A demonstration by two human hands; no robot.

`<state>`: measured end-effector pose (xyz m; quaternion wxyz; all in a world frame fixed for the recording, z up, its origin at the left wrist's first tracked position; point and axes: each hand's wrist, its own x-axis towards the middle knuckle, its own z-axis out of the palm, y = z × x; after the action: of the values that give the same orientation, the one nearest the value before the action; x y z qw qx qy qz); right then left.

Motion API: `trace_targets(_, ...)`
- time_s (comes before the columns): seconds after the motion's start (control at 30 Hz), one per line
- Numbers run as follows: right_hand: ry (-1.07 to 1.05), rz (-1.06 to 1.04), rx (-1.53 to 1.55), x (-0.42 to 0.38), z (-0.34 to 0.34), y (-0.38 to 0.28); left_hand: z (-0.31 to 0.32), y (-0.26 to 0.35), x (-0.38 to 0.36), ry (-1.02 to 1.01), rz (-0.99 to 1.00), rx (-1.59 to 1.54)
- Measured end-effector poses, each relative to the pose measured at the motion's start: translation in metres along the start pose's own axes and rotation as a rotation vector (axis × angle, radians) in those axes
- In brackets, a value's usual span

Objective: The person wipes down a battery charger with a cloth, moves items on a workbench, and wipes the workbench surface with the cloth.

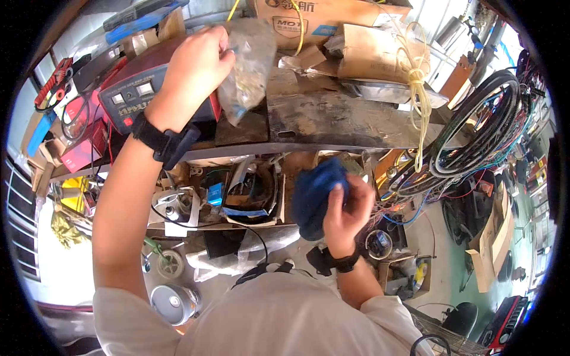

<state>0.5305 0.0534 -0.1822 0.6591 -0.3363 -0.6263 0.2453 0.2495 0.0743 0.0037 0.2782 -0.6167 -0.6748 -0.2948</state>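
Observation:
My left hand (205, 62) is closed on the upper edge of a clear plastic bag (248, 74), which hangs above the shelf and has small brownish contents I cannot make out. Bunched in my right hand (350, 210) is a dark blue cloth (317, 199), held in front of the shelf's front edge. Behind my left forearm stands a red and black charger-like box (139, 89) with two small meters on its face. The worn wooden shelf (338, 121) runs below the bag.
Cardboard boxes (332, 24) and a coil of cream tubing (418, 89) lie at the back of the shelf. Black hoses and cables (481, 130) hang at the right. Below are open boxes of parts (255, 190) and a round metal canister (172, 304).

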Motion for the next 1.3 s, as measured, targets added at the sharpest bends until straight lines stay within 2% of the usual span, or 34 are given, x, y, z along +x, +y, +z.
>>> trace_targets(0.07,0.107,-0.001,0.263,0.022,0.009,-0.016,-0.001,-0.002,-0.009,0.053,0.054,-0.095)
trace_targets(0.13,0.119,0.045,0.123,0.047,0.008,-0.034,-0.01,0.012,-0.022,0.173,0.118,-0.079)
trace_targets(0.17,0.135,-0.066,0.04,0.062,0.011,-0.038,-0.017,0.023,-0.031,0.216,0.148,-0.095)
trace_targets(0.2,0.093,-0.207,-0.02,0.078,0.017,-0.04,-0.021,0.035,-0.042,0.256,0.179,-0.114)
trace_targets(0.27,-0.043,-0.335,-0.072,0.096,0.037,-0.044,-0.025,0.064,-0.078,0.188,0.058,-0.265)
trace_targets(0.33,-0.188,-0.535,-0.196,0.104,0.061,-0.045,-0.008,0.077,-0.114,0.149,0.059,-0.395)
trace_targets(0.4,-0.421,-0.597,-0.28,0.095,0.084,-0.03,0.009,0.086,-0.14,0.144,0.065,-0.38)
trace_targets(0.43,-0.511,-0.595,-0.492,0.087,0.085,-0.03,0.016,0.089,-0.146,0.113,0.031,-0.394)
trace_targets(0.6,-0.64,-0.659,-0.439,0.1,0.089,-0.02,0.032,0.092,-0.155,0.166,-0.01,-0.338)
trace_targets(0.67,-0.705,-0.669,-0.463,0.105,0.088,-0.017,0.036,0.106,-0.158,0.164,-0.004,-0.406)
trace_targets(0.7,-0.789,-0.577,-0.518,0.107,0.085,-0.026,0.041,0.115,-0.162,0.168,-0.017,-0.466)
trace_targets(0.87,-0.773,-0.461,-0.773,0.12,0.071,-0.027,0.075,0.138,-0.189,0.165,-0.047,-0.639)
trace_targets(0.9,-0.693,-0.513,-0.769,0.124,0.065,-0.018,0.085,0.141,-0.195,0.127,-0.029,-0.68)
trace_targets(0.97,-0.596,-0.561,-0.771,0.131,0.051,0.0,0.098,0.157,-0.199,-0.025,-0.172,-0.835)
trace_targets(1.0,-0.62,-0.502,-0.767,0.136,0.041,0.004,0.107,0.163,-0.198,-0.104,-0.249,-0.938)
trace_targets(1.03,-0.619,-0.446,-0.794,0.141,0.03,0.005,0.114,0.171,-0.196,-0.099,-0.338,-1.076)
trace_targets(1.13,-0.547,-0.355,-0.849,0.154,-0.001,0.012,0.121,0.168,-0.187,-0.548,-0.328,-1.171)
trace_targets(1.17,-0.493,-0.301,-0.909,0.153,-0.007,0.009,0.115,0.174,-0.186,-0.415,-0.285,-1.155)
trace_targets(1.27,-0.379,-0.343,-0.898,0.15,-0.001,0.001,0.104,0.169,-0.197,-0.207,-0.252,-1.089)
trace_targets(1.3,-0.389,-0.388,-0.596,0.148,0.009,-0.012,0.097,0.162,-0.201,-0.181,-0.272,-0.998)
